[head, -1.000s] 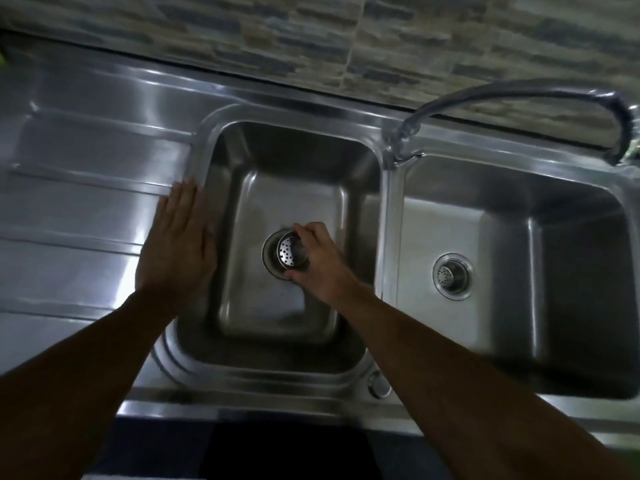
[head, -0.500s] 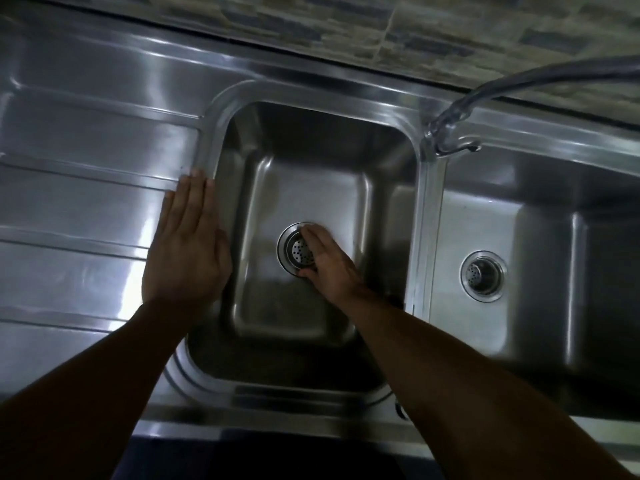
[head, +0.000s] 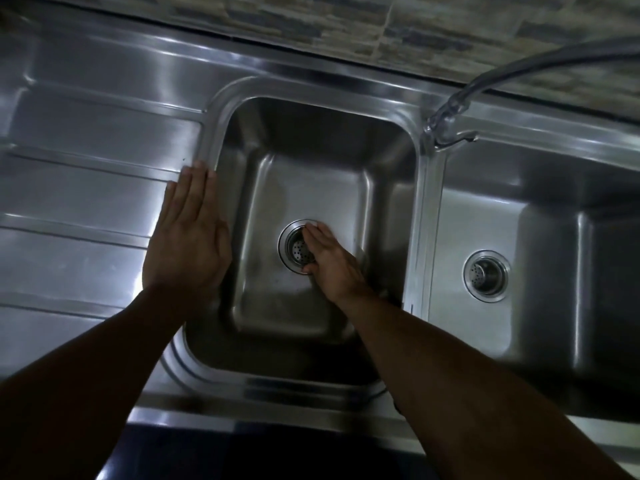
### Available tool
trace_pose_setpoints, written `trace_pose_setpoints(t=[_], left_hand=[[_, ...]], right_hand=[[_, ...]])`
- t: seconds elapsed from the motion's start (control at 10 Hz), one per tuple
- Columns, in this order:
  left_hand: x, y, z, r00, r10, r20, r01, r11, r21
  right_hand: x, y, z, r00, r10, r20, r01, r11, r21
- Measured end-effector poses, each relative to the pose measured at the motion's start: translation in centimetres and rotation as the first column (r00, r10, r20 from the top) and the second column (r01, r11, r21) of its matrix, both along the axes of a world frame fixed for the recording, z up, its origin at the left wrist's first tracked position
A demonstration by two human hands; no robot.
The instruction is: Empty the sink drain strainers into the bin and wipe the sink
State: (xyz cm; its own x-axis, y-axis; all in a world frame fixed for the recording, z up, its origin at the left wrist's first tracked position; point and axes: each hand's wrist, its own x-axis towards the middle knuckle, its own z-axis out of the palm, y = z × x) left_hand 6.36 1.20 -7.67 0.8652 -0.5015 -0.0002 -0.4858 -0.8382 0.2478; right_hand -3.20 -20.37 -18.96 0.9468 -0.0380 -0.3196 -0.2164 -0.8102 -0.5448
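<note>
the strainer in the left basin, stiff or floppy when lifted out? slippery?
Probably stiff: the strainer looks like perforated metal. Likely light, since it is small beside the right hand resting on it. Its shine suggests it may be slick, and its round shape could let it roll on its side.

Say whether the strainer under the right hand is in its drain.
In: strainer sits sunk within its drain ring, right hand touching it.

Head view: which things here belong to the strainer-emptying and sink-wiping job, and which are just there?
Job: left basin; left strainer, touched by the right hand; right basin; right strainer; left hand, flat beside the left basin.
Just there: tap; drainboard; tiled wall.
</note>
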Motion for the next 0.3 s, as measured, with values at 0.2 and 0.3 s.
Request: trace_pose_setpoints(t=[0.2,0.3], left_hand=[[0.0,-0.4,1.3,0.996,0.012,-0.09,-0.017,0.998,-0.053],[-0.3,-1.6,2.8,0.982,0.055,-0.179,-0.049,0.998,0.038]], right_hand=[[-2.1,-0.3,4.6,0.995,-0.045,0.085,0.041,0.998,0.039],[-3.0,-1.2,8.2,0.979,-0.065,0.193,0.052,0.996,0.071]])
